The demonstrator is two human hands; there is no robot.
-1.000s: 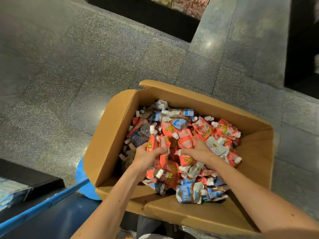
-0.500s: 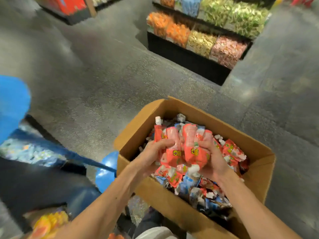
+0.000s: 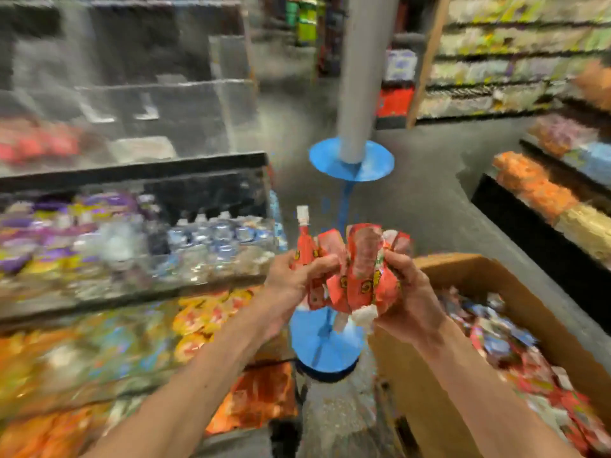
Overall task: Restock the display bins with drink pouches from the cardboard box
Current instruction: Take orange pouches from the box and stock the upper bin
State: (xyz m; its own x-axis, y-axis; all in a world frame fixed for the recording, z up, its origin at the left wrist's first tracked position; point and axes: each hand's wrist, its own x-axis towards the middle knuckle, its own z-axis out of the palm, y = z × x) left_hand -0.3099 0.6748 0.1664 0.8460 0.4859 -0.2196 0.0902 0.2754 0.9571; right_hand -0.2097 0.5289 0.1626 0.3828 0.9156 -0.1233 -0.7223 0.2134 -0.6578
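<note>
Both forearms enter from the bottom edge, cut off before the elbows. At lower right stands the cardboard box (image 3: 426,401); its near and right sides run out of the frame, and the loose drink pouches (image 3: 529,365) in it are a red and blue smear with no readable print. To the left lie the display bins. The nearest orange bin (image 3: 258,395) and the yellow pouches (image 3: 201,320) beyond it are badly blurred, so the dividers between them are hard to make out.

Above the gap between box and bins, the left hand (image 3: 289,287) and the right hand (image 3: 411,300) hold a bundle of red drink pouches (image 3: 358,276) between them. Each grip is curled round the bundle from its own side, fingers pressed into the foil. How many pouches it holds cannot be counted. One white cap (image 3: 302,214) sticks up on the left and another pokes out underneath.

Behind the hands, a round blue base (image 3: 322,350) sits on the floor. Its thin pole is mostly hidden by the bundle and reappears under a blue disc (image 3: 352,160) that carries a grey column (image 3: 365,71).

Further left is a bin of blue-and-white pouches (image 3: 224,238) and purple packets (image 3: 76,209) behind clear panels. The far shelves (image 3: 515,61) are only streaks of colour.
</note>
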